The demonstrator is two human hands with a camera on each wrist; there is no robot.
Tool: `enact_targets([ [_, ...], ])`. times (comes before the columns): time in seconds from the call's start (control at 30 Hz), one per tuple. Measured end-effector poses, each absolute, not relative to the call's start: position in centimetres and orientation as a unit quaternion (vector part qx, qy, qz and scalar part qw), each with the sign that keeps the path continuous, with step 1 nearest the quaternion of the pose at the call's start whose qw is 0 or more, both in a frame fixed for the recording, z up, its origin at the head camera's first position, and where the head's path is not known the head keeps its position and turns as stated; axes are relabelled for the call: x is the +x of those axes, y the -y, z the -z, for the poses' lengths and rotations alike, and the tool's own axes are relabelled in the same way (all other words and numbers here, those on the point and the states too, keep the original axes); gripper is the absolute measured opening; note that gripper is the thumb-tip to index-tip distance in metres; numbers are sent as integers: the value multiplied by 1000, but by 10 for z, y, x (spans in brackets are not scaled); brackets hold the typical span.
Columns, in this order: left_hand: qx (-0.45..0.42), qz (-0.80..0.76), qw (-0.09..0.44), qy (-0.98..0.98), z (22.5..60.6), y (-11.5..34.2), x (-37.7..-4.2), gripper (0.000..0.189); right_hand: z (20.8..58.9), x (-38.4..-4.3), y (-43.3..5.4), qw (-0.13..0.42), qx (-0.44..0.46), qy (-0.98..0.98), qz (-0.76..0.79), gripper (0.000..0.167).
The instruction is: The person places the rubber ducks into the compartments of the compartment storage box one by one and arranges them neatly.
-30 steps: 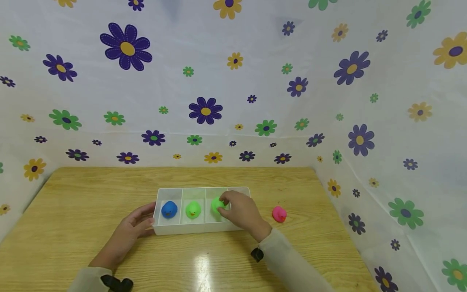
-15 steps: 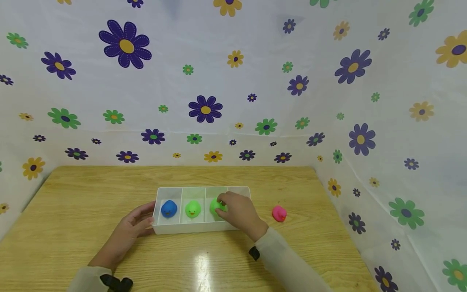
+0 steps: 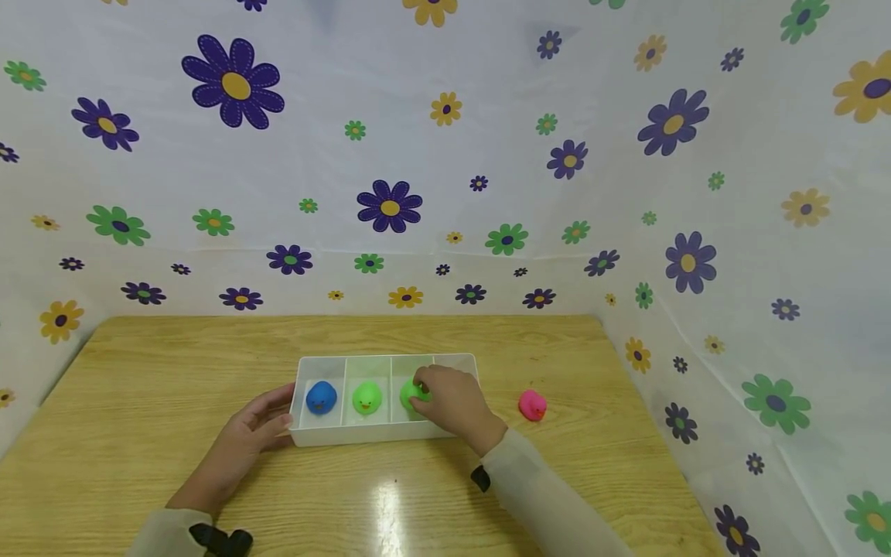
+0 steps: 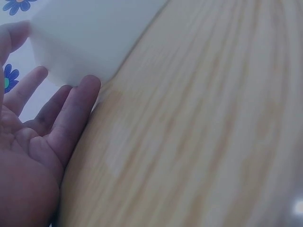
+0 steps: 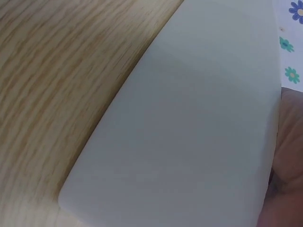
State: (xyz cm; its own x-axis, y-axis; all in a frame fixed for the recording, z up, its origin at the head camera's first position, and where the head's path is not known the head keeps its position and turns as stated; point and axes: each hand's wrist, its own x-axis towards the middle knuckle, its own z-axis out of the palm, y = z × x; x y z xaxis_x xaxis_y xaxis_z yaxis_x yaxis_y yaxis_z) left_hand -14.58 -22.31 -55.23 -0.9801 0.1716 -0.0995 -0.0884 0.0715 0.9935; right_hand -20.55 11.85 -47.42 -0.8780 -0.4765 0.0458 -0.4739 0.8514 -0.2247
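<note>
A white tray (image 3: 376, 435) with a row of compartments lies on the table. The leftmost compartment holds a blue rubber duck (image 3: 321, 398), and a green rubber duck (image 3: 366, 398) sits in the one beside it. In the third, my right hand (image 3: 455, 402) pinches another green rubber duck (image 3: 408, 394) between thumb and fingers, partly covering it. My left hand (image 3: 244, 433) touches the tray's left end with its fingertips; the left wrist view shows those fingers (image 4: 78, 111) mostly straight. The right wrist view shows mainly the tray's outer wall (image 5: 180, 127), which hides the duck and fingertips.
A pink rubber duck (image 3: 532, 405) sits on the wooden table (image 3: 209, 348), to the right of the tray. Flower-patterned white sheets (image 3: 313, 155) stand behind the table and along its right side.
My right hand has moved slightly left inside the third compartment, with the green rubber duck shifting a little the same way. My left hand stays at the tray's end.
</note>
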Motion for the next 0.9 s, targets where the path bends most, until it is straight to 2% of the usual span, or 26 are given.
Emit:
enact_targets([
  [0.53,21,-679,97,-728,550,222,-145,62,469,-204,-116,30,-231,-968,93,23],
  [0.9,23,-680,96,-726,549,221,-146,62,471,-202,-131,-22,-262,-956,131,31],
])
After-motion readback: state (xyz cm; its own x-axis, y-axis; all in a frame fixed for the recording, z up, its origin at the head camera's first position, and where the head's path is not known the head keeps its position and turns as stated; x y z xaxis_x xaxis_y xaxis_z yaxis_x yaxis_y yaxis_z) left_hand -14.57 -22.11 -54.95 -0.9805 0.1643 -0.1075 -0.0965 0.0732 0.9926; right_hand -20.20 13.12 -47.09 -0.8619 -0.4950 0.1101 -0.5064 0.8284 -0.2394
